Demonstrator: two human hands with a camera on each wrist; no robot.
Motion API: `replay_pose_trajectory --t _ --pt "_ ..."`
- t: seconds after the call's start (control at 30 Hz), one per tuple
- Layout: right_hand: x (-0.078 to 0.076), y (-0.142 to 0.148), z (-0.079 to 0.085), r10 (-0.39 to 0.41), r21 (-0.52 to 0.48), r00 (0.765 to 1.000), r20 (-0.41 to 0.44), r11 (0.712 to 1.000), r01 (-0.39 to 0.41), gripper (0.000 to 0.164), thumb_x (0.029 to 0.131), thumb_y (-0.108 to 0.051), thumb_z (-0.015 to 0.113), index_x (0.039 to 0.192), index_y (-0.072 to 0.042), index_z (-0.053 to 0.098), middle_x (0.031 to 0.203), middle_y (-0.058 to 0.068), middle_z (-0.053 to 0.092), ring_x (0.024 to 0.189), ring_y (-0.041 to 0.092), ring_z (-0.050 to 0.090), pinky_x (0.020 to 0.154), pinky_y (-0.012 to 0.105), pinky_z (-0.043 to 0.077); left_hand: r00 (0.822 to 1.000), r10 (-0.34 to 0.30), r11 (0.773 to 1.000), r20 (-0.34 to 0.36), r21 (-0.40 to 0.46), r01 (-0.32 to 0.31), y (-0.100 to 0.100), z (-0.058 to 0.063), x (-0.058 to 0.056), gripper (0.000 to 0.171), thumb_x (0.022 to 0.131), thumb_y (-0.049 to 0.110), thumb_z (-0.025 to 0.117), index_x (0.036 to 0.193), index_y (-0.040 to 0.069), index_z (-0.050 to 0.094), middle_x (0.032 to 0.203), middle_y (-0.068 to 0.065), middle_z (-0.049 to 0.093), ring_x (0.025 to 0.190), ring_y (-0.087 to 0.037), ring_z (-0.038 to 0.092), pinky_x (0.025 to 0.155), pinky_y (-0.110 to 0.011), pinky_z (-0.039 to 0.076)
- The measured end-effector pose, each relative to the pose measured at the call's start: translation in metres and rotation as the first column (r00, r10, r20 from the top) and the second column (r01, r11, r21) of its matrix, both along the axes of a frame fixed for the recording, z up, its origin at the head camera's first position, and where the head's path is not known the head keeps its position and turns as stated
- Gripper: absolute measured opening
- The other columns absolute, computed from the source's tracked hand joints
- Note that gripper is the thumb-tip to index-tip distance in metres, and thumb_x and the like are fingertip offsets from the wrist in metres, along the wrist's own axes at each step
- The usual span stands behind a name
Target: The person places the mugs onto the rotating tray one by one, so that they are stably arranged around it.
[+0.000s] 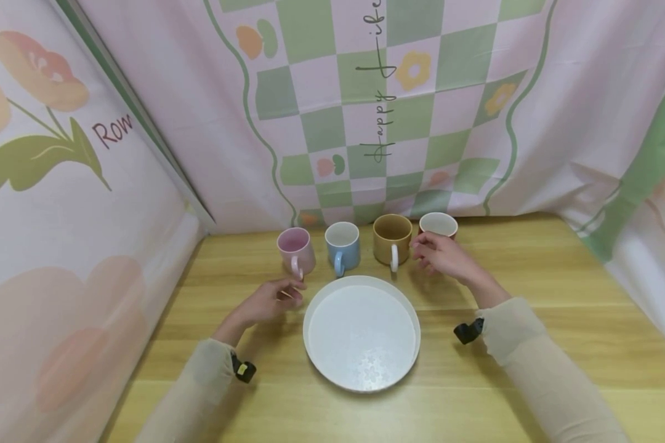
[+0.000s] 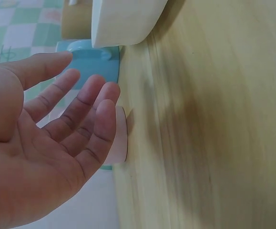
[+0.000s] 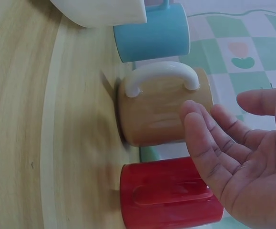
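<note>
Four mugs would be a row at the back: a pink mug [image 1: 297,249], a light blue mug [image 1: 343,246], a brown mug [image 1: 392,240] with a white handle, and a red mug [image 3: 166,193] that is white inside. My left hand [image 1: 271,299] hovers just in front of the pink mug, its fingers loosely bent around nothing. Close to the red mug and right of the brown one, my right hand [image 1: 442,254] hangs with relaxed fingers and holds nothing. A round white tray [image 1: 362,386] lies between my two hands, in front of the mugs.
The wooden table [image 1: 532,271] runs back to a pink and green checked cloth [image 1: 366,111]. At the left stands a wall of flowered cloth [image 1: 61,246]. Dark cameras sit at both wrists.
</note>
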State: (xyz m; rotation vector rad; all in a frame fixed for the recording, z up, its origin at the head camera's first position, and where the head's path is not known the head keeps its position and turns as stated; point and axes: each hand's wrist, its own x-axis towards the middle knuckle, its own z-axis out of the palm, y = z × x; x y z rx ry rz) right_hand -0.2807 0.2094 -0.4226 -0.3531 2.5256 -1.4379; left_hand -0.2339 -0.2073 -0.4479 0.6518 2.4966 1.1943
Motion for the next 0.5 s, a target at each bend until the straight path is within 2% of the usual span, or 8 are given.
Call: replay_pose_trajectory --t 0.23,0.5 --pt "0.0005 -0.0031 -0.0009 0.005 -0.006 1.000 0.016 1.000 -0.005 0.038 0.106 -0.025 0.048 0.129 0.005 0.050 0.113 0.025 0.064 0.091 0.030 0.069 0.067 0.037 0.058 1.000 0.005 1.000 -0.002 -0.018 -0.005 0.0024 -0.0018 0.0015 0.035 0.097 0.010 0.063 0.130 0.000 0.060 0.117 -0.014 0.069 0.109 -0.026 0.064 0.099 -0.042 0.053" --pt "0.0001 -0.0046 -0.0042 0.010 -0.007 1.000 0.021 1.000 -0.010 0.038 0.106 -0.025 0.047 0.130 0.005 0.051 0.115 0.028 0.063 0.090 0.030 0.070 0.068 0.038 0.059 1.000 0.001 1.000 0.021 -0.013 -0.001 0.0056 -0.0027 0.0038 0.034 0.096 0.007 0.062 0.130 0.002 0.060 0.117 -0.015 0.069 0.108 -0.026 0.065 0.095 -0.037 0.054"
